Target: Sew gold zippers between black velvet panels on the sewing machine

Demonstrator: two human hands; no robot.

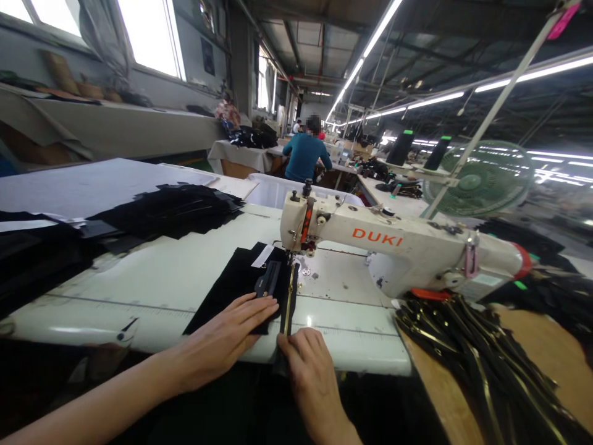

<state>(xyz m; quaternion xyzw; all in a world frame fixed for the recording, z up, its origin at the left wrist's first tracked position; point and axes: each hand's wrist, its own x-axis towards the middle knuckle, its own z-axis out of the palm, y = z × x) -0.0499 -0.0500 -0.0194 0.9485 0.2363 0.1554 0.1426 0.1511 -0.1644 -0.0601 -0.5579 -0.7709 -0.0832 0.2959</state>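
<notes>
A piece of black fabric (231,281) lies on the white sewing table (157,278), running under the needle of a white sewing machine (398,247). A black zipper with gold teeth (291,296) lies along the fabric's right edge. My left hand (227,337) presses flat on the fabric, fingers together and pointing toward the needle. My right hand (308,364) is closed at the table's front edge, pinching the near end of the zipper.
A pile of black zippers (482,352) lies on a wooden board at the right. Stacks of black fabric pieces (171,207) sit at the left. A green fan (479,179) stands behind the machine. A person in a teal top (304,154) sits farther back.
</notes>
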